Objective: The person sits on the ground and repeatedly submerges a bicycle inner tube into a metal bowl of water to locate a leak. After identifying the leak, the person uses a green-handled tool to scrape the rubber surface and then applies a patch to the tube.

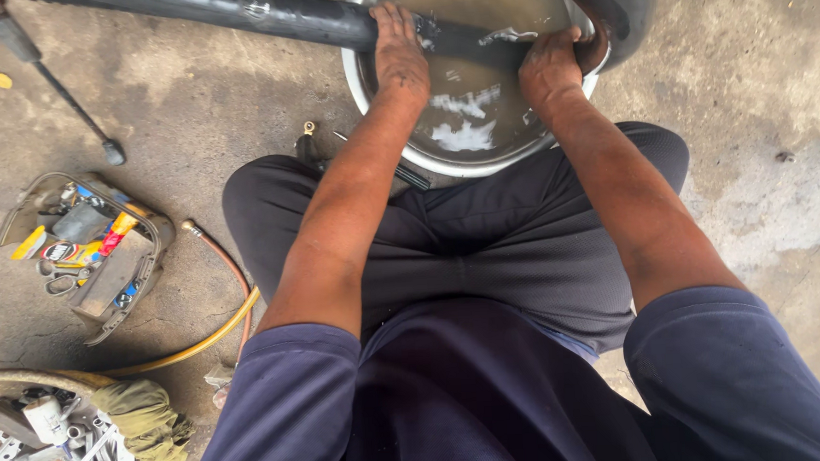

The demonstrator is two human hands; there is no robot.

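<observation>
Over metal basin (517,152) of murky water: black inner tube (309,18) stretched across rim, part dipped below surface. Left hand (400,51) clamped over tube at basin's left edge, fingers curled round it. Right hand (550,63) grips same tube at basin's right side, where tube bends up and out of view. Small tool tray (93,258) well left of basin on concrete floor (757,151); yellow hose (203,341) between tray and person's knees.
</observation>
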